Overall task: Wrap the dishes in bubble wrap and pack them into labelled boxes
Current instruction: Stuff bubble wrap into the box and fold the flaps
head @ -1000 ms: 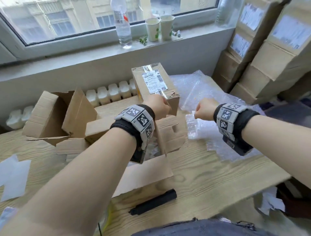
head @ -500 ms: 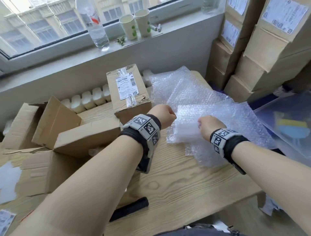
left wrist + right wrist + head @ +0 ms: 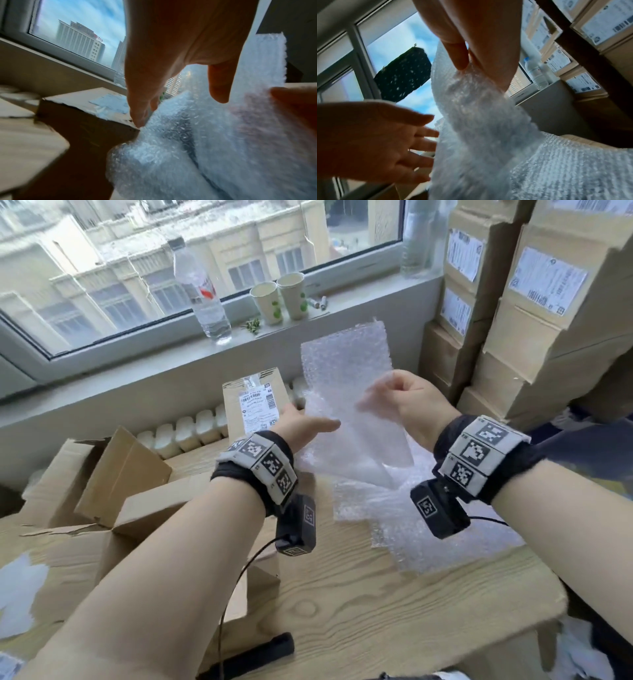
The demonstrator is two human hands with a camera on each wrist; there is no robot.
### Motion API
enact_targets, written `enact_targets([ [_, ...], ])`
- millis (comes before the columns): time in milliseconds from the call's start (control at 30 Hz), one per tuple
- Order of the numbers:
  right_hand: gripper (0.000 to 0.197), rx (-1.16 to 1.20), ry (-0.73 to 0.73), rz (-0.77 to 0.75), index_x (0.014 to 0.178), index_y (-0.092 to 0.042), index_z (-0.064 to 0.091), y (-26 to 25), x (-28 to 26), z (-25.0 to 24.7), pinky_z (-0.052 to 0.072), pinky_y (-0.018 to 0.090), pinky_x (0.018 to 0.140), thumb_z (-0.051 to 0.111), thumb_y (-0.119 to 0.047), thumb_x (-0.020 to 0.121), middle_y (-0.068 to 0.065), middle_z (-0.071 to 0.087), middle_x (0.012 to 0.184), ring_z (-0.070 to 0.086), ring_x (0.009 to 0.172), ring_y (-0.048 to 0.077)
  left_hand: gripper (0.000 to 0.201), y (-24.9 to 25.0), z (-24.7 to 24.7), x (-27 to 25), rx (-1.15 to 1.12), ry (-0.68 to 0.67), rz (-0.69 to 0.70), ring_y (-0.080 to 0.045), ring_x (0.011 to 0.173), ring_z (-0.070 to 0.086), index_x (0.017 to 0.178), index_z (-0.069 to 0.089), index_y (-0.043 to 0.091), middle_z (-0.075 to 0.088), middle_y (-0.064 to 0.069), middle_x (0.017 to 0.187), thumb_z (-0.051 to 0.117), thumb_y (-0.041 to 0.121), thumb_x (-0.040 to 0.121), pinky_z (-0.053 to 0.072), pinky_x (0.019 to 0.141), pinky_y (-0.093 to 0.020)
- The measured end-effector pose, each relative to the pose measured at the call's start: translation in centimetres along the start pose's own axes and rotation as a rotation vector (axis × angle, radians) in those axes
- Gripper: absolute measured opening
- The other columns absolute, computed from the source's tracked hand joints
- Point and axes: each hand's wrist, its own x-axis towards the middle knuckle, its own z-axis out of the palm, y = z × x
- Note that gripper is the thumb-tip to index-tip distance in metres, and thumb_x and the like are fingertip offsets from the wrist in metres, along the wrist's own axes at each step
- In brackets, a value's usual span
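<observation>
2 hands – right hand (image 3: 407, 402) pinches bubble wrap sheet (image 3: 346, 378); left hand (image 3: 301, 424) flat, fingers straight.

Two pale paper cups (image 3: 279, 297) stand side by side on the windowsill, and one clear plastic water bottle (image 3: 202, 290) left of them; a second clear bottle (image 3: 535, 73) shows by the window's right corner. One small taped cardboard box with a white label (image 3: 255, 405) sits on the wooden table (image 3: 376, 611). One black bar-shaped object (image 3: 253, 655) lies at the near edge. Two bare hands are up.
</observation>
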Motion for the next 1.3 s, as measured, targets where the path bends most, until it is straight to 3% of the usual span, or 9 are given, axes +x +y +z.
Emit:
enact_targets([
  [67, 0.016, 0.094, -0.023, 0.061, 0.081, -0.013, 0.055, -0.6, 0.0, 0.3, 0.054, 0.030, 0.076, 0.052, -0.004, 0.094, 0.006, 0.069, 0.072, 0.070, 0.070, 0.018, 0.052, 0.0, -1.3, -0.4, -0.085, -0.075, 0.015, -0.015, 0.107, 0.052, 0.126, 0.042, 0.017, 0.048, 0.000, 0.115, 0.071, 0.012, 0.083, 0.041, 0.093, -0.028],
  [367, 0.024, 0.258, -0.095, 0.172, 0.084, -0.014, 0.053, -2.2, -1.0, 3.3, 0.053, 0.045, 0.082, 0.039, -0.002, 0.099, 0.003, 0.066, 0.062, 0.069, 0.081, 0.028, 0.071, -1.7, -3.6, -2.5, -0.266, -0.316, -0.122, -0.040, 0.132, 0.039, 0.139, 0.035, 0.013, 0.034, -0.018, 0.147, 0.074, 0.010, 0.079, 0.047, 0.093, -0.055],
  [567, 0.027, 0.314, 0.163, 0.036, 0.084, -0.017, 0.056, -3.9, -1.5, 3.9, 0.056, 0.030, 0.070, 0.040, -0.002, 0.098, 0.001, 0.060, 0.080, 0.060, 0.073, 0.015, 0.023, -2.7, -3.0, -1.0, 0.334, 0.115, 0.084, -0.023, 0.093, 0.055, 0.104, 0.055, 0.012, 0.055, -0.005, 0.093, 0.054, 0.001, 0.083, 0.052, 0.086, -0.035],
  [667, 0.027, 0.320, 0.240, -0.058, 0.086, -0.019, 0.058, -5.4, -1.5, 3.1, 0.055, 0.022, 0.065, 0.039, -0.003, 0.099, -0.002, 0.060, 0.084, 0.059, 0.072, 0.009, 0.017, -2.9, -2.9, -1.4, 0.511, 0.117, 0.077, -0.025, 0.095, 0.054, 0.102, 0.051, 0.013, 0.053, -0.008, 0.099, 0.056, 0.007, 0.087, 0.047, 0.081, -0.032],
  [833, 0.026, 0.299, 0.136, 0.008, 0.087, -0.014, 0.058, -5.5, -2.2, 3.7, 0.055, 0.024, 0.055, 0.038, -0.001, 0.099, 0.002, 0.062, 0.082, 0.064, 0.059, 0.008, 0.094, -2.1, -3.8, -1.7, -0.108, -0.310, 0.113, -0.029, 0.129, 0.045, 0.143, 0.034, 0.010, 0.043, -0.012, 0.143, 0.082, 0.029, 0.064, 0.034, 0.110, -0.045],
  [967, 0.022, 0.231, 0.105, 0.077, 0.086, -0.011, 0.057, -4.5, -2.5, 4.1, 0.057, 0.029, 0.063, 0.041, -0.002, 0.099, 0.002, 0.061, 0.075, 0.062, 0.060, 0.011, 0.018, -0.6, -6.2, -2.8, -0.499, -0.404, 0.126, -0.017, 0.088, 0.062, 0.112, 0.053, 0.012, 0.063, -0.005, 0.102, 0.048, 0.012, 0.095, 0.049, 0.083, -0.035],
  [1100, 0.008, -0.043, 0.207, 0.021, 0.098, -0.005, 0.056, -3.9, -2.2, 4.3, 0.054, 0.027, 0.068, 0.051, 0.000, 0.094, 0.005, 0.057, 0.082, 0.058, 0.066, 0.014, 0.037, -0.3, -8.2, -3.9, -0.780, -0.427, 0.098, -0.015, 0.064, 0.065, 0.095, 0.055, 0.011, 0.066, -0.002, 0.077, 0.028, 0.038, 0.095, 0.050, 0.075, -0.037],
  [1167, 0.010, -0.154, 0.216, -0.024, 0.095, -0.007, 0.055, -3.9, -2.3, 4.5, 0.055, 0.028, 0.067, 0.056, 0.002, 0.090, 0.005, 0.059, 0.085, 0.060, 0.065, 0.015, 0.041, -0.3, -8.7, -4.8, -0.669, -0.380, 0.117, -0.015, 0.071, 0.069, 0.102, 0.056, 0.013, 0.070, -0.002, 0.083, 0.042, 0.050, 0.092, 0.053, 0.079, -0.040],
  [1300, 0.021, -0.220, 0.134, -0.039, 0.094, -0.017, 0.056, -4.3, -2.3, 5.4, 0.057, 0.039, 0.072, 0.061, 0.002, 0.087, 0.012, 0.062, 0.094, 0.064, 0.073, 0.026, 0.020, -0.8, -9.0, -5.1, -0.234, -0.100, 0.246, -0.009, 0.069, 0.065, 0.102, 0.060, 0.012, 0.066, -0.003, 0.085, 0.070, 0.015, 0.085, 0.054, 0.068, -0.024],
])
